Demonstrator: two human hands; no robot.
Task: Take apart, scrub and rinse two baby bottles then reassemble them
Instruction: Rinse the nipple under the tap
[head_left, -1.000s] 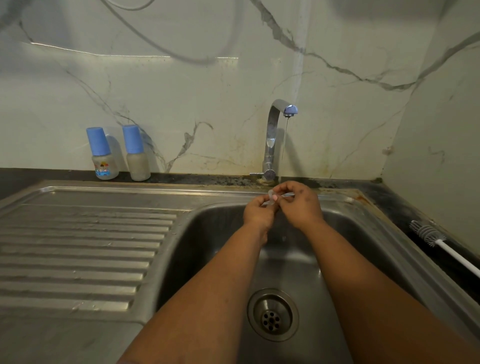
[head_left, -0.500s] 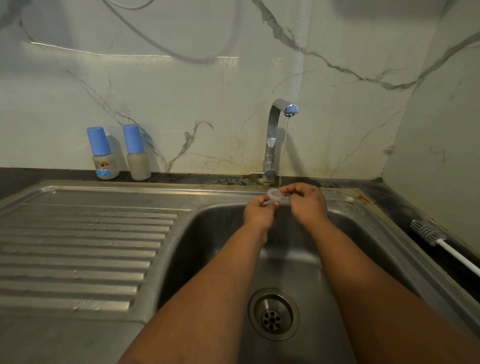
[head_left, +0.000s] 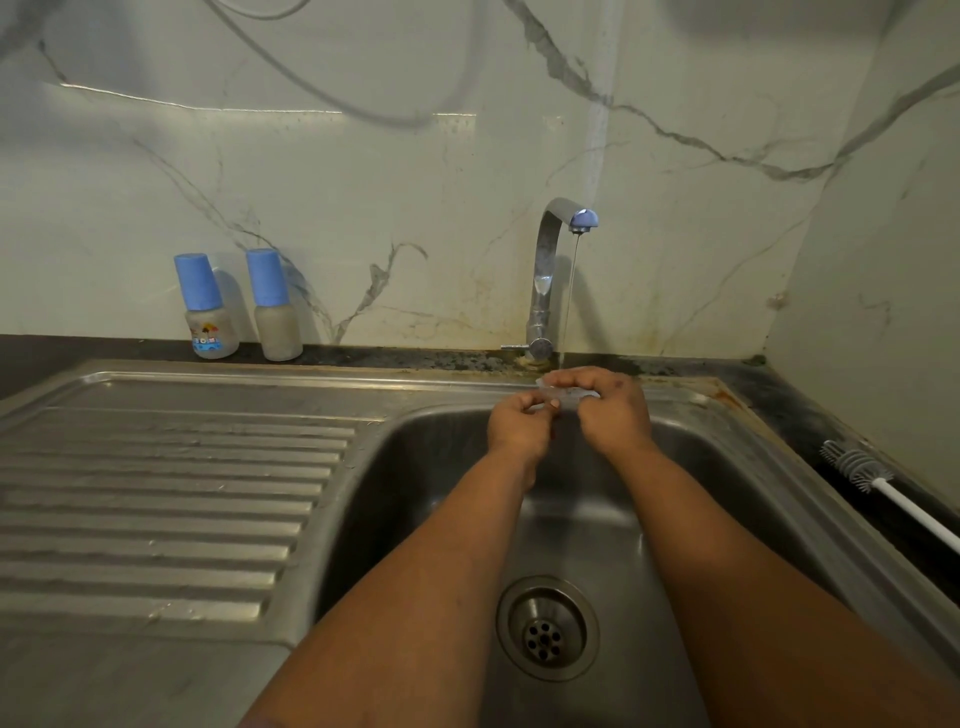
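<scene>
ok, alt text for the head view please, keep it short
Two hands, left hand and right hand, pinch a small clear bottle part under a thin stream from the tap over a steel sink. Two blue-capped baby bottles stand at the back left; a bottle brush lies on the right.

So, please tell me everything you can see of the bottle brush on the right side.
The bottle brush lies flat on the dark counter to the right of the sink, pointing diagonally. Its head, at the far end, has grey bristles that look like soft plastic or silicone. A thin white handle runs from it toward the near right and leaves the picture. Nothing but the counter touches it; both hands are away from it.
</scene>
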